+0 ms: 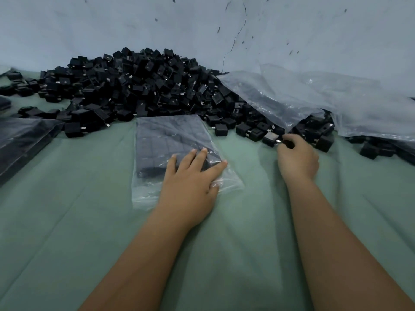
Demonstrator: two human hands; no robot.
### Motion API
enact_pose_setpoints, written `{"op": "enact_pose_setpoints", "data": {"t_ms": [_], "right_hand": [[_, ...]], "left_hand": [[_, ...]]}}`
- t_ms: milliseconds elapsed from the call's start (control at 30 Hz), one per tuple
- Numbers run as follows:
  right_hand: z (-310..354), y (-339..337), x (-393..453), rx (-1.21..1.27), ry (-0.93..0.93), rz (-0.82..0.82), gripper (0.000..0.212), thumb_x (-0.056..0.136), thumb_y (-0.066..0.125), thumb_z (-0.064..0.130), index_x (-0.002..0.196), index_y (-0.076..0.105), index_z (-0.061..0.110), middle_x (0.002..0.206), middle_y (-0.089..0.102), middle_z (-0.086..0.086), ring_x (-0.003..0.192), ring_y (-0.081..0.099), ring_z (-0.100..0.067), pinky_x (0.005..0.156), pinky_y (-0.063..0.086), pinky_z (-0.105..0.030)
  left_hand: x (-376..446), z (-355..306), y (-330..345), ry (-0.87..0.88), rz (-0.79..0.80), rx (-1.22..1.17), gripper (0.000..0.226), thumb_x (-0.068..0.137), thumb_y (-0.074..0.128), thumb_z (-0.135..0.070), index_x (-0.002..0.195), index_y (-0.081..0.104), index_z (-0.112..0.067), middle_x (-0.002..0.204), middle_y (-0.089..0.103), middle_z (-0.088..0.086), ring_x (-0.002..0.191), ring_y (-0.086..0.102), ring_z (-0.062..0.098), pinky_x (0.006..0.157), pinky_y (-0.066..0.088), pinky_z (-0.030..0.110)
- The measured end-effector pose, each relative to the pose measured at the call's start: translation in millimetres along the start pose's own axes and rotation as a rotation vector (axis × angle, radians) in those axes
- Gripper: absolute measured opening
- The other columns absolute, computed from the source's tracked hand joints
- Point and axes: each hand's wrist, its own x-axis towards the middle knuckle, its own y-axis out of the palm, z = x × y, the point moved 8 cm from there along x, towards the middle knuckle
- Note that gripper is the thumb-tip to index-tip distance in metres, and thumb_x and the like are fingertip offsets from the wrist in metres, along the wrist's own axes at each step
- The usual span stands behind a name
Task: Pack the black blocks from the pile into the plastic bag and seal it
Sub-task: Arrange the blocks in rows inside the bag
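We seem to be in a small packing workshop: a heap of black blocks (143, 86) on green cloth (67, 221), against a cracked, stained wall (292, 30).

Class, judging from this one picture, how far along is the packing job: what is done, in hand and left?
Done: the clear plastic bag on the green cloth already holds rows of black blocks. In hand: the left hand presses flat on it while the right hand pinches a small black block beside the heap. Left: the big pile of black blocks, and sealing.

Black blocks (143, 86), clear bag (173, 153), green cloth (247, 221), seemingly pale blue wall (314, 30).
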Motion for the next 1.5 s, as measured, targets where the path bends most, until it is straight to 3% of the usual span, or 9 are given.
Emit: {"op": "enact_pose_setpoints", "data": {"t_ms": [167,267,400,500,567,667,833,1100,1500], "right_hand": [[14,-6,-38,0.472,-0.034,-0.088,0.011,0.087,0.056,0.024,0.088,0.062,0.033,0.087,0.063,0.013,0.068,0.054,0.005,0.064,0.039,-0.024],[30,-3,-69,0.578,-0.082,-0.052,0.017,0.086,0.059,0.019,0.085,0.068,0.034,0.083,0.066,0.016,0.073,0.059,0.004,0.067,0.041,-0.018],[46,5,-106,0.647,-0.141,0.068,0.024,0.088,0.060,0.022,0.091,0.071,0.043,0.101,0.068,0.010,0.083,0.063,0.000,0.080,0.050,-0.021],[64,11,-123,0.603,-0.273,0.214,0.051,0.087,0.061,0.022,0.119,0.053,0.061,0.096,0.063,0.024,0.063,0.056,0.000,0.063,0.046,-0.012],[70,14,-130,0.570,-0.313,0.281,0.067,0.084,0.064,0.018,0.134,0.039,0.057,0.084,0.060,0.023,0.058,0.054,0.000,0.059,0.047,-0.014],[83,10,-140,0.503,-0.393,0.236,0.047,0.079,0.065,0.011,0.120,0.053,0.032,0.095,0.062,0.013,0.080,0.058,0.000,0.079,0.050,-0.025],[119,-3,-186,0.498,-0.819,0.185,0.028,0.070,0.063,0.007,0.097,0.057,0.014,0.098,0.053,0.001,0.084,0.051,-0.009,0.073,0.046,-0.022],[132,25,-213,0.071,-0.907,0.218,0.026,0.079,0.065,0.024,0.104,0.063,0.018,0.099,0.063,0.003,0.083,0.061,-0.019,0.064,0.049,-0.031],[115,46,-193,-0.262,-0.693,0.287,0.038,0.092,0.039,0.043,0.093,0.067,0.017,0.104,0.064,-0.003,0.104,0.052,-0.023,0.090,0.036,-0.033]], "left_hand": [[-1,-1,-3,-0.010,0.002,-0.030,0.054,0.098,0.033,-0.043,0.149,0.016,-0.053,0.165,0.009,-0.004,0.151,0.004,0.016,0.121,-0.004,0.049],[-5,3,-13,-0.062,-0.014,-0.101,0.055,0.095,0.045,-0.039,0.146,0.027,-0.051,0.163,0.018,-0.007,0.150,0.007,0.016,0.119,-0.006,0.055],[-29,29,-36,-0.194,-0.096,-0.129,0.048,0.090,0.054,-0.035,0.137,0.045,-0.044,0.152,0.037,-0.012,0.147,0.018,0.016,0.118,0.005,0.053],[-47,57,-47,-0.214,-0.101,-0.128,0.045,0.089,0.061,-0.033,0.133,0.055,-0.039,0.147,0.045,-0.012,0.142,0.031,0.014,0.118,0.013,0.049],[-57,74,-58,-0.205,-0.182,-0.312,0.037,0.086,0.069,-0.022,0.123,0.066,-0.031,0.138,0.056,-0.006,0.131,0.045,0.010,0.117,0.022,0.030],[-66,88,-71,-0.246,-0.333,-0.588,0.024,0.085,0.073,-0.012,0.106,0.075,-0.021,0.114,0.064,-0.007,0.108,0.053,-0.001,0.089,0.026,-0.005],[-57,66,-68,-0.129,-0.325,-0.347,0.012,0.084,0.076,-0.026,0.094,0.078,-0.021,0.093,0.063,-0.002,0.094,0.054,0.018,0.086,0.042,0.033],[-69,93,-67,-0.346,-0.453,-0.895,0.013,0.087,0.071,-0.017,0.080,0.075,-0.026,0.077,0.073,-0.011,0.073,0.065,0.002,0.069,0.049,0.013],[-61,85,-61,-0.267,-0.361,-1.019,0.021,0.084,0.067,-0.023,0.076,0.076,-0.007,0.079,0.068,0.010,0.072,0.059,0.010,0.069,0.043,0.020]]}}
